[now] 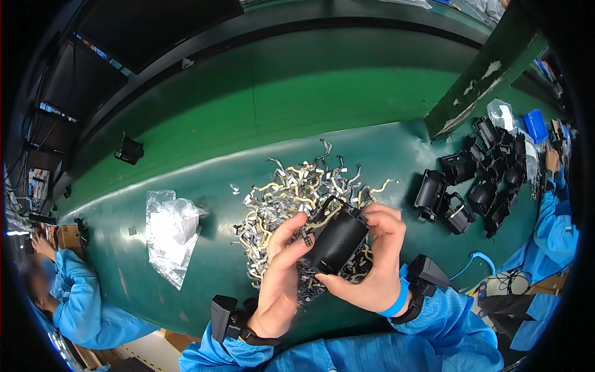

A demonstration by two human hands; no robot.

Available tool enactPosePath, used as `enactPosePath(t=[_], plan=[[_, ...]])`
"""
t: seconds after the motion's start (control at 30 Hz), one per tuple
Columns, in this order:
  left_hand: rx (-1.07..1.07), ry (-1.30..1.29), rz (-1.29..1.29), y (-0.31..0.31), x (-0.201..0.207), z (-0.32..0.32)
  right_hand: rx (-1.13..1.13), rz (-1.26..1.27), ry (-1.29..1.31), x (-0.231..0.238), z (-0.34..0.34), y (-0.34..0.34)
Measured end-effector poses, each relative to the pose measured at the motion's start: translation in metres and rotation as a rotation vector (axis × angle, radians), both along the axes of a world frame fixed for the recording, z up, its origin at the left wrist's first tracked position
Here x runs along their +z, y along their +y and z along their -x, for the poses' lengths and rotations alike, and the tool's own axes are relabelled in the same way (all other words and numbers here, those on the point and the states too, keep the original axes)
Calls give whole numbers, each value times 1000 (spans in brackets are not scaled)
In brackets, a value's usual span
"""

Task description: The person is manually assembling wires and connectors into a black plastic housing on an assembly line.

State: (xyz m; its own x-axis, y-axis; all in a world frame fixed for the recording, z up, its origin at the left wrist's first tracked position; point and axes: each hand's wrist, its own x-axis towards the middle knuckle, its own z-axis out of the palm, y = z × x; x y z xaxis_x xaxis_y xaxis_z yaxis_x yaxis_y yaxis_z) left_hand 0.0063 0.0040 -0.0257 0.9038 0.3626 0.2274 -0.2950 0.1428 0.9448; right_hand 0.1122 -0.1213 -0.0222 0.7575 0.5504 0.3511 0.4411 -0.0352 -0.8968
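A black, rounded plastic housing (339, 240) is gripped in my right hand (379, 273), thumb at its lower edge and fingers around its far right side. My left hand (282, 266) is at the housing's left side, thumb and forefinger closed on the end of a short yellowish cable (325, 218). That cable runs up to the housing's top edge; whether its other end is seated there, I cannot tell. Beneath both hands spreads a heap of short cables (291, 192) in grey, yellow and white, with small connectors.
Several black housings (458, 167) are clustered at the right, near a blue tray (535, 126). Clear plastic bags (173, 229) lie at the left. One housing (129, 150) sits farther back. A green post (483, 80) rises at the far right. Co-workers sit on either side.
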Motion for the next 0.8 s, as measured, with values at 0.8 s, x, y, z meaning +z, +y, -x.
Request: enactPosePath(t=[0.8], plan=[[198,109,-167,6,8,3,122,41,-89,5,-8,-1]])
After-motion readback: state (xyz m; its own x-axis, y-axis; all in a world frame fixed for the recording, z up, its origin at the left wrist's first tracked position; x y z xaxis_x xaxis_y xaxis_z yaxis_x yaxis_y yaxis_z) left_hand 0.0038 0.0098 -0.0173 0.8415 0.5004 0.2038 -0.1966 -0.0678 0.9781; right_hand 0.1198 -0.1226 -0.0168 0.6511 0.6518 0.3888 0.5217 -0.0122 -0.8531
